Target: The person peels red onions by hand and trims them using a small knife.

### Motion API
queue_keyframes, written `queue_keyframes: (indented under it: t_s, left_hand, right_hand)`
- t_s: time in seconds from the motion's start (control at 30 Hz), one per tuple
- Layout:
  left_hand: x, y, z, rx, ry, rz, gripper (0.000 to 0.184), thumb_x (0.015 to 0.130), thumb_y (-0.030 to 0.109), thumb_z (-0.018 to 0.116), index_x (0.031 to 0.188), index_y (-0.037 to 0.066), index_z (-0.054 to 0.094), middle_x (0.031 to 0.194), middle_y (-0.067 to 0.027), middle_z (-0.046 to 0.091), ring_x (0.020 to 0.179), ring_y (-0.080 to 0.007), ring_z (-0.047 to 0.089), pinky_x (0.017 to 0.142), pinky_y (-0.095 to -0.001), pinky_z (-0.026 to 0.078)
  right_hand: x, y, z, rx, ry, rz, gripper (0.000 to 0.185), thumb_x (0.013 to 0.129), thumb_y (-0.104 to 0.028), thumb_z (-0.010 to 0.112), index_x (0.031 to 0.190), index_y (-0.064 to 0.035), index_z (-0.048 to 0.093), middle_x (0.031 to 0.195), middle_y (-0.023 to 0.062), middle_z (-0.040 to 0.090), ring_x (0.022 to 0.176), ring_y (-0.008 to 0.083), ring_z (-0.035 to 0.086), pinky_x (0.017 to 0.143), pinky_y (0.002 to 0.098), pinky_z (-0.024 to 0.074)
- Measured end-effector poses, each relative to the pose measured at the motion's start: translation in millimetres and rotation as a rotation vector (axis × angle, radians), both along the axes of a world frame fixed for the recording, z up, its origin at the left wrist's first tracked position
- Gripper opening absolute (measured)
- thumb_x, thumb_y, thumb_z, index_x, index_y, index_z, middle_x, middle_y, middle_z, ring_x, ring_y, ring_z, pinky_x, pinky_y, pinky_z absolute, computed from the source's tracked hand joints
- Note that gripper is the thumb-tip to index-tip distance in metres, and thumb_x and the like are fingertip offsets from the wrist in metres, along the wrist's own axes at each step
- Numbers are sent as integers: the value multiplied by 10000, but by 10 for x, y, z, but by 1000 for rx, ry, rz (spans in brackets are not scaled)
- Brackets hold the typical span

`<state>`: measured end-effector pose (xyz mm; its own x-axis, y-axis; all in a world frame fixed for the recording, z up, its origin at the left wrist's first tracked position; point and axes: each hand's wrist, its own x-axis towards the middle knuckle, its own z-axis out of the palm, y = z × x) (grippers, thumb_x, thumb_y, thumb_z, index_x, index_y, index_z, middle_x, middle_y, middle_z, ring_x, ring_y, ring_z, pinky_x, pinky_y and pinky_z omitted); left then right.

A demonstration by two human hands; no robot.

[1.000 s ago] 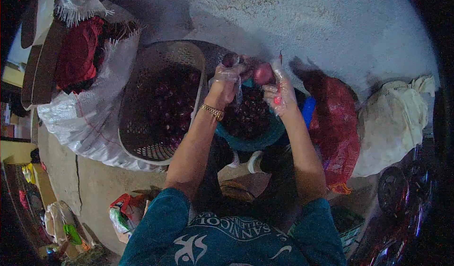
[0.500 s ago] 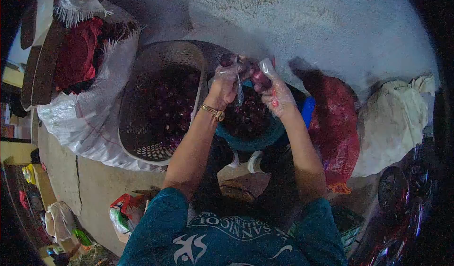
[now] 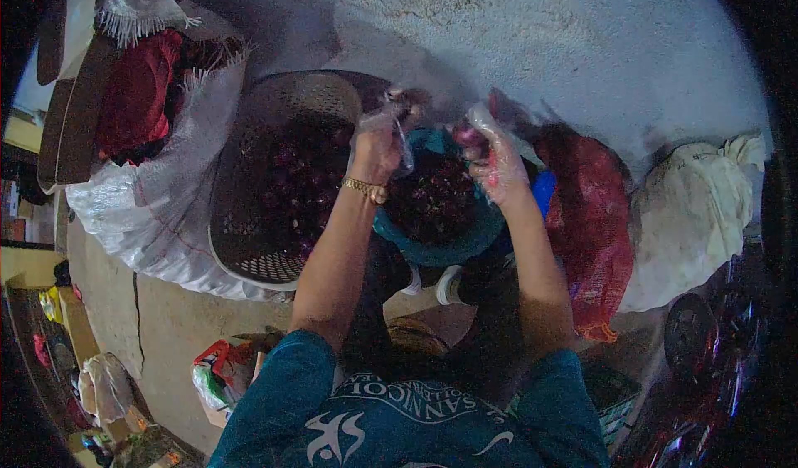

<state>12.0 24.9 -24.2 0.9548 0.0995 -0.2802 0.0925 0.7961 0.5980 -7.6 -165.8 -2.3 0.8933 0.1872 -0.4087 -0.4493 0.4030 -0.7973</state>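
My right hand [image 3: 499, 165], in a clear plastic glove, is closed round a purple-red onion [image 3: 470, 135] above the right part of the teal tub [image 3: 432, 254]. On the left, my gloved left hand [image 3: 380, 145] is raised between the basket and the tub, its fingers curled and smeared by motion. Something dark shows at those fingertips, too blurred to name. Dark red onions and loose skins [image 3: 428, 206] fill the tub. Beside it stands a grey plastic basket [image 3: 249, 256] holding many more onions [image 3: 303, 169].
A white woven sack [image 3: 187, 181] with red mesh in its mouth stands at left. To the right are a red mesh sack [image 3: 590, 227] and a pale sack [image 3: 694, 206]. A rough wall [image 3: 549, 44] rises behind the tub. A plastic bag [image 3: 218, 376] lies on the floor.
My hands have moved apart: the left one shifted left, and the right one moved slightly right with an onion. More of the tub's far rim now shows between them.
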Motion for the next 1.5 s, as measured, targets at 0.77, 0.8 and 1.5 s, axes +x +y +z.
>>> queue_keyframes:
  t_s: [0.77, 0.8, 1.5]
  left_hand:
    - [-104, -264, 189, 1144, -502, -517, 547, 711, 207, 786, 1170, 28, 549, 1069, -61, 598, 1037, -165, 526, 942, -322, 405]
    - [-105, -252, 165, 1095, -505, -493, 537, 709, 207, 787, 1159, 32, 552, 1054, -59, 602, 1026, -164, 529, 940, -320, 406]
    - [-133, -164, 225, 1038, -510, -348, 587, 661, 143, 811, 1152, 20, 514, 1086, -83, 600, 1016, -184, 554, 916, -334, 432]
  right_hand:
    - [19, -70, 12, -294, -52, 88, 472, 790, -501, 665, 918, -62, 548, 588, -29, 427, 415, 49, 359, 364, 205, 277]
    - [13, -69, 33, -332, -65, 84, 463, 803, -481, 663, 882, -49, 516, 583, -11, 425, 422, 72, 401, 354, 222, 316]
    - [85, -141, -34, -292, -88, -120, 453, 842, -525, 591, 917, -85, 515, 533, 1, 457, 358, 87, 406, 362, 244, 376]
